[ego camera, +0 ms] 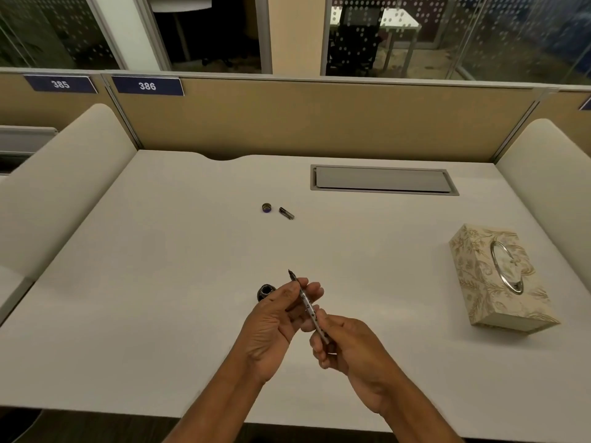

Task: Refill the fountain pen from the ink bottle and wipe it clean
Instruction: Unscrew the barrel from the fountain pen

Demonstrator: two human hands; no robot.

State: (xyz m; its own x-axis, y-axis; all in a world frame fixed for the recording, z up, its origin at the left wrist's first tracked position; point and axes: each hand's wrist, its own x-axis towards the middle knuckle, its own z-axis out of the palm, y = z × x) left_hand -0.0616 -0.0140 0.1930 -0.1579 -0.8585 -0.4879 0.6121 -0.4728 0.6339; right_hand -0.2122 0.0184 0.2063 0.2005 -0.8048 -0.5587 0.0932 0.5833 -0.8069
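Observation:
A slim patterned fountain pen (306, 300) is held above the white desk (160, 282), its dark nib pointing up and away. My left hand (275, 324) pinches the pen near the nib end. My right hand (348, 350) grips the rear end of the barrel. A small dark ink bottle (265, 291) stands open on the desk just behind my left hand, partly hidden by its fingers. The bottle's round cap (266, 207) and a short dark pen cap (286, 213) lie side by side farther back on the desk.
A floral tissue box (499, 279) with an oval opening sits at the right of the desk. A grey cable hatch (383, 180) is set into the desk at the back. Beige partitions (319, 123) enclose the back and both sides.

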